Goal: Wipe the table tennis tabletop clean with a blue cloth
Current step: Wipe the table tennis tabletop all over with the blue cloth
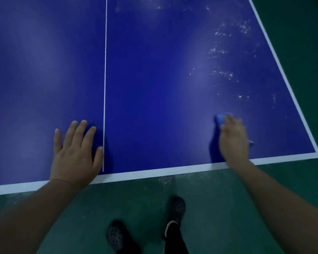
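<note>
The blue table tennis tabletop point(154, 79) fills the upper view, with white edge lines and a thin white centre line point(105, 88). My right hand point(233, 140) presses a small blue cloth point(221, 118) flat on the table near the front right corner; only the cloth's far end shows beyond my fingers, and the hand is motion-blurred. My left hand point(77, 153) rests flat on the tabletop, fingers spread, just left of the centre line at the front edge. White dusty smears point(226, 52) cover the right part of the table beyond the cloth.
Green floor point(218, 198) lies in front of and to the right of the table. My two feet in dark perforated clogs point(174, 211) stand on it below the front edge. White specks point(165, 180) lie on the floor near the edge.
</note>
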The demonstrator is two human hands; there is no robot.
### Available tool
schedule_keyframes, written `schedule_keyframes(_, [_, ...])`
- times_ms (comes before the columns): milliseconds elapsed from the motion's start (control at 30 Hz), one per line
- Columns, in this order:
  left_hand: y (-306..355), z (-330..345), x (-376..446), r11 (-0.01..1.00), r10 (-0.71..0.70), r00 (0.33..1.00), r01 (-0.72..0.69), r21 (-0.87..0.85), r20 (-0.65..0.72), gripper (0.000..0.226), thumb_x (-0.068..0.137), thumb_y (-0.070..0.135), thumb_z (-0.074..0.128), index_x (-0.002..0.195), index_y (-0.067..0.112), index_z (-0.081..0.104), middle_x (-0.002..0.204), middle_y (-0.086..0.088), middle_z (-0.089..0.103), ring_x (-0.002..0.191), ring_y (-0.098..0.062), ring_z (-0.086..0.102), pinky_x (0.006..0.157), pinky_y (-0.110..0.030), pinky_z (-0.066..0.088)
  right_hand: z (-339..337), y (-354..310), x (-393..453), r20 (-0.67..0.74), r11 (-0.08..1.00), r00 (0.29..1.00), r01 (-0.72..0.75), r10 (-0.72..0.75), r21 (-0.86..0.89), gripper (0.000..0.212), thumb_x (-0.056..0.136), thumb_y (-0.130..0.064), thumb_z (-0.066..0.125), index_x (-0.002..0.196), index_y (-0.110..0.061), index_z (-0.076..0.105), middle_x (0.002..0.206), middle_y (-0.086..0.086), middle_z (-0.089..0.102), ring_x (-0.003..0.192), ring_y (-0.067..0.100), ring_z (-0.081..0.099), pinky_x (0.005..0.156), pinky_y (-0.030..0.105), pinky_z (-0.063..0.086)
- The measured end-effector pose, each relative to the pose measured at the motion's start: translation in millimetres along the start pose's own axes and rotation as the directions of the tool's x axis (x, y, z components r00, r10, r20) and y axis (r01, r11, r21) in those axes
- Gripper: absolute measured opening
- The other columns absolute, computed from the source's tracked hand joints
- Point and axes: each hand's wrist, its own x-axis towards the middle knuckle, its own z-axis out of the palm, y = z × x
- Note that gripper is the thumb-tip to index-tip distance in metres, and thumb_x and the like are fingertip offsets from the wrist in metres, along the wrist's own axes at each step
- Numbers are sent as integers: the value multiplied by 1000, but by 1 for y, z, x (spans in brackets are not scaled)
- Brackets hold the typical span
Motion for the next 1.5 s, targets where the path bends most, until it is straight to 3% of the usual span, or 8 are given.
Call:
schedule_keyframes(100, [56, 1, 1, 995, 21, 999, -24, -97, -28, 62, 93, 41, 32, 139, 4, 48, 151, -18, 40, 145, -35, 29, 120, -58, 10, 0, -2, 14, -81, 942, 939, -336, 335, 12, 40, 101, -15, 29, 131, -2, 52, 134, 24, 52, 120, 44, 48, 103, 55, 40])
schedule_keyframes(333, [207, 32, 15, 976, 132, 991, -123, -179, 39, 61, 95, 40, 32, 144, 8, 48, 155, -13, 39, 147, -32, 29, 120, -56, 15, 15, -7, -25, 112, 827, 820, 551, -562, 111, 45, 87, -7, 58, 131, -17, 54, 139, 8, 55, 124, 39, 51, 106, 53, 43])
schedule_keyframes(567, [220, 54, 18, 972, 232, 958, -234, -8, 171, 62, 98, 48, 28, 151, 17, 40, 160, -8, 31, 150, -31, 18, 119, -60, 11, -25, 177, 57, -44, 931, 930, -365, 364, -14, 40, 103, -9, 34, 140, -3, 48, 148, 20, 45, 135, 45, 38, 116, 57, 28])
schedule_keyframes(700, [224, 50, 20, 978, 206, 963, -209, 0, 174, 63, 96, 46, 29, 149, 15, 43, 158, -10, 34, 149, -32, 22, 118, -61, 15, 2, 70, 20, 27, 986, 986, 166, -166, -24, 43, 88, -3, 42, 129, -11, 48, 125, 18, 51, 106, 38, 50, 95, 51, 42])
schedule_keyframes(833, [234, 47, 21, 987, 161, 980, -163, 5, 120, 65, 94, 45, 31, 146, 8, 46, 156, -13, 36, 147, -34, 25, 119, -60, 12, 0, 92, 19, 146, 791, 777, 597, -612, 135, 39, 92, -16, 40, 129, -20, 50, 136, 4, 51, 118, 33, 50, 104, 50, 44])
schedule_keyframes(1067, [336, 55, 43, 983, 158, 979, -144, -116, 128, 64, 95, 43, 32, 147, 7, 43, 158, -13, 33, 149, -31, 24, 121, -57, 9, -35, 256, 102, -9, 968, 968, -251, 251, -4, 39, 101, -6, 39, 138, -1, 50, 145, 18, 48, 130, 42, 43, 109, 50, 38])
schedule_keyframes(1300, [356, 74, 42, 977, 213, 966, -210, -34, 149, 61, 95, 42, 33, 145, 9, 45, 157, -15, 31, 148, -35, 23, 120, -59, 9, -17, 212, 43, 253, 855, 819, 513, -515, 81, 49, 87, -3, 57, 135, -10, 51, 140, 14, 54, 126, 42, 49, 111, 54, 38])
schedule_keyframes(1500, [358, 76, 41, 979, 205, 971, -204, -18, 121, 61, 95, 41, 33, 143, 8, 47, 153, -17, 34, 145, -37, 27, 120, -60, 10, -28, 290, 137, 102, 999, 994, -32, 34, -19, 41, 106, -13, 37, 144, -8, 50, 156, 9, 40, 147, 33, 29, 123, 42, 20])
